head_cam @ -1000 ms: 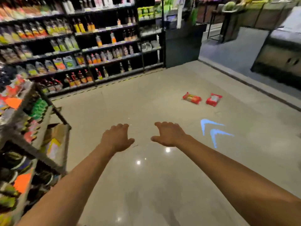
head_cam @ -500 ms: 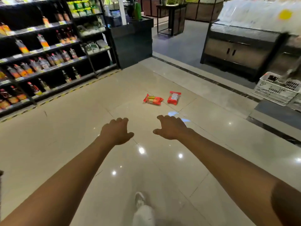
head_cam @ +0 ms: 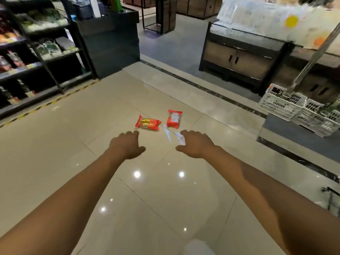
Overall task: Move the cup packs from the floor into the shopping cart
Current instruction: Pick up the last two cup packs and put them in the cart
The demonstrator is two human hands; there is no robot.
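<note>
Two red cup packs [head_cam: 148, 123] [head_cam: 174, 118] lay on open floor [head_cam: 55, 148], near each other. Left hand [head_cam: 127, 145] and right hand [head_cam: 196, 144] hovered short of them, fingers relaxed, holding nothing.

There are two red cup packs [head_cam: 148, 123] [head_cam: 174, 119] on the floor [head_cam: 55, 148] and two hands [head_cam: 127, 146] [head_cam: 196, 144].

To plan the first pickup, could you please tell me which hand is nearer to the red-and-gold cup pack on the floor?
Left. The left hand hovers just short of the red-and-gold cup pack, fingers toward its left end; the right hand is off to its right.
</note>
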